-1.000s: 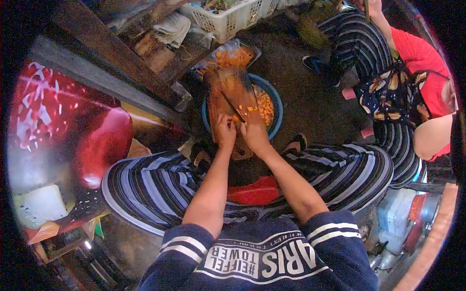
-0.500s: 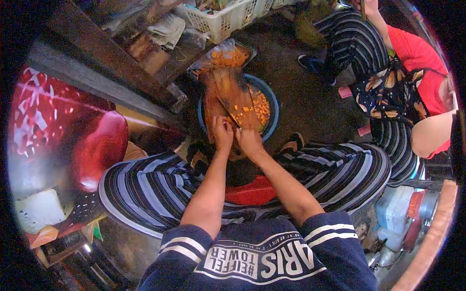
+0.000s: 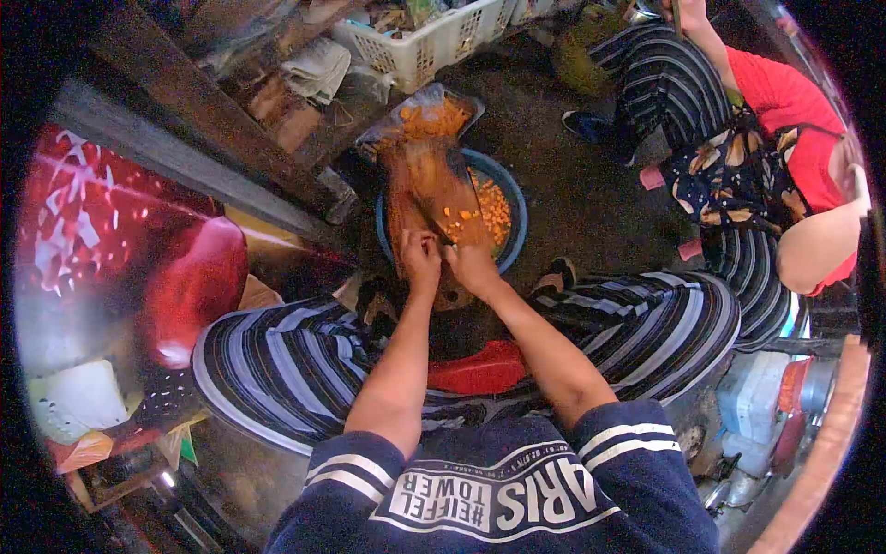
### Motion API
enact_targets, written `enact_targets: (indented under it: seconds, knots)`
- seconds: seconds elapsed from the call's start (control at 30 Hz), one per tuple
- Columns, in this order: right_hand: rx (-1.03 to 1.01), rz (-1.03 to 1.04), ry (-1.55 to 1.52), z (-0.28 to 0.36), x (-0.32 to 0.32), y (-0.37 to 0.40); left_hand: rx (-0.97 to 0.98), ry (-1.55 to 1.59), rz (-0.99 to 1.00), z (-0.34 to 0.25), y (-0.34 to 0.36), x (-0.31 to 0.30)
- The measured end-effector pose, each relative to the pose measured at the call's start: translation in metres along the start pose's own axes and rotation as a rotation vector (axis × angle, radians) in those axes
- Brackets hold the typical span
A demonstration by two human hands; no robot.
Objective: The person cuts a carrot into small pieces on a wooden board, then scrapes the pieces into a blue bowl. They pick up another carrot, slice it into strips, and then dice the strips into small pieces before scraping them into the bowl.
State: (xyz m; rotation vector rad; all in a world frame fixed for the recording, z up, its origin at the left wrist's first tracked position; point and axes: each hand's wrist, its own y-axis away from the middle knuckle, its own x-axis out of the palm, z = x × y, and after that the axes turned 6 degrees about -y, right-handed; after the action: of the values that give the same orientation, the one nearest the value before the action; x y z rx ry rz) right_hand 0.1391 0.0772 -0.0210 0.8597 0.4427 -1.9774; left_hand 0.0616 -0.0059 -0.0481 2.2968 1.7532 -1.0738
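Observation:
My right hand (image 3: 472, 268) is closed around the handle of a knife (image 3: 430, 218), whose dark blade points away and to the left over a wooden chopping board (image 3: 417, 171). Close beside it, my left hand (image 3: 422, 260) rests at the near part of the board with its fingers curled; whatever they pinch is hidden. A few cut orange pieces (image 3: 464, 214) lie on the board to the right of the blade. Beneath the board stands a blue basin (image 3: 522, 210) holding many small orange cubes (image 3: 496, 209).
Beyond the board, a plastic-lined tray (image 3: 478, 104) holds more orange pieces (image 3: 434, 118). A white basket (image 3: 420, 57) stands at the back. Wooden beams (image 3: 212, 111) run along the left. Another person (image 3: 784, 83) in red sits at right, near blue containers (image 3: 749, 392).
The view has shifted slightly, so the board and basin appear a little lower. Both hands stay close together at the board, with the knife still in my right hand.

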Motion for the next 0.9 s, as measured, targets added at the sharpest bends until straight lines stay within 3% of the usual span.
enact_targets:
  seconds: [0.07, 0.13, 0.37, 0.5, 0.6, 0.7, 0.77, 0.8, 0.87, 0.9]
  knots:
    - [0.078, 0.037, -0.096, 0.009, -0.021, 0.003, -0.021, 0.087, 0.001, 0.009, 0.001, 0.004]
    - [0.064, 0.031, -0.074, 0.012, -0.027, 0.009, -0.034, 0.075, -0.112, 0.011, 0.001, 0.005]
    - [0.026, 0.119, -0.010, -0.001, -0.016, 0.024, -0.097, 0.026, -0.227, 0.018, -0.014, -0.010]
    - [0.093, 0.152, 0.034, -0.019, -0.039, 0.013, -0.059, -0.045, -0.190, 0.019, -0.010, -0.011]
    - [0.166, 0.056, 0.061, -0.039, -0.047, 0.003, -0.057, -0.059, -0.175, 0.012, -0.011, -0.013]
    - [0.267, -0.080, 0.126, -0.037, -0.060, -0.003, -0.180, 0.012, -0.076, -0.003, -0.016, -0.016]
    - [0.308, -0.068, 0.170, -0.029, -0.069, -0.005, 0.012, 0.006, -0.033, -0.008, -0.022, -0.009]
    - [0.261, -0.095, 0.170, -0.024, -0.073, -0.004, 0.014, 0.008, -0.030, -0.017, -0.025, -0.006]
    - [0.217, -0.125, 0.169, -0.019, -0.074, -0.004, 0.264, -0.107, 0.041, -0.046, -0.031, -0.001]
    - [0.191, -0.147, 0.200, -0.019, -0.073, -0.005, 0.267, -0.106, 0.042, -0.058, -0.031, 0.002]
